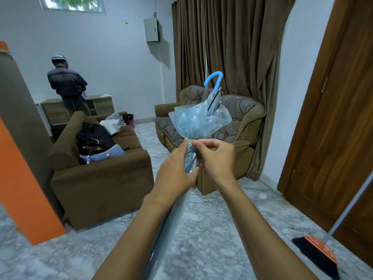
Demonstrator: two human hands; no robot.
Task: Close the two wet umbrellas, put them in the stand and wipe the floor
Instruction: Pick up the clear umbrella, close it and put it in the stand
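Head view: umbrella (189, 158) runs from bottom centre up to mid-frame, handle (213, 77) uppermost. Left hand (175, 168) grips its gathered canopy; right hand (217, 158) pinches it just beside (loose folds above). Stand unseen.

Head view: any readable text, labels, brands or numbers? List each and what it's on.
None can be read.
Broom head: pale marks on the orange top, too blurred to read.
Wall box: a small dark mark on the front, too small to read.
Yellow sticker on the wall: too small to tell whether it bears text.
Umbrella, held by both hands: no print visible.
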